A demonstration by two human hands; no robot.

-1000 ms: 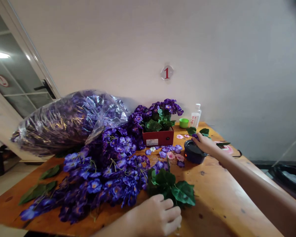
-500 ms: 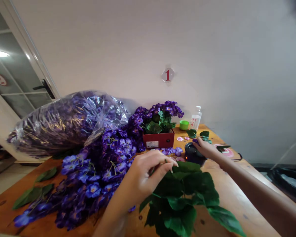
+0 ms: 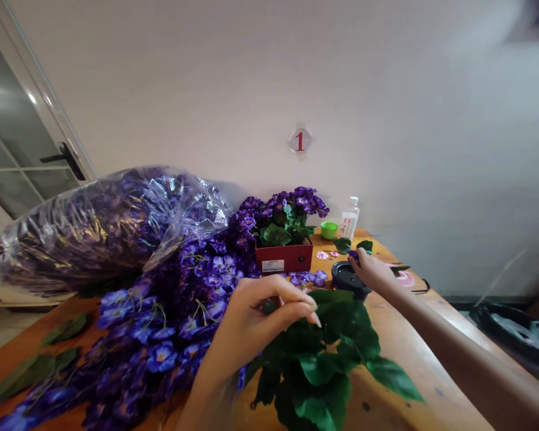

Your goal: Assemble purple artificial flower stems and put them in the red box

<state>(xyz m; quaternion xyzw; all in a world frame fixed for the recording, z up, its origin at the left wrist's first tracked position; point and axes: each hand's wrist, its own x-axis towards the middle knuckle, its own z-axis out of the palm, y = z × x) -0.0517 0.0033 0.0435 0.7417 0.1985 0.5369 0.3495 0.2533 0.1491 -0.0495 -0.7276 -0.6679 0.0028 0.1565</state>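
My left hand (image 3: 260,317) is raised above the wooden table (image 3: 408,359), its fingers pinched on the stem of a cluster of green artificial leaves (image 3: 327,353) that hangs below it. My right hand (image 3: 372,269) reaches far forward and pinches a small purple flower (image 3: 353,255) over a dark round pot (image 3: 347,276). A big heap of purple artificial flowers (image 3: 175,311) lies to the left of my left hand.
A clear plastic bag full of purple flowers (image 3: 99,227) lies at the back left. A red box with flowers and leaves (image 3: 284,251), a green cup (image 3: 328,230) and a small clear bottle (image 3: 349,219) stand by the wall. Loose leaves (image 3: 27,368) lie at the left edge.
My left hand has lifted the leaf cluster off the table and holds it up. My right hand stays at the dark pot. The view has shifted a little to the right.
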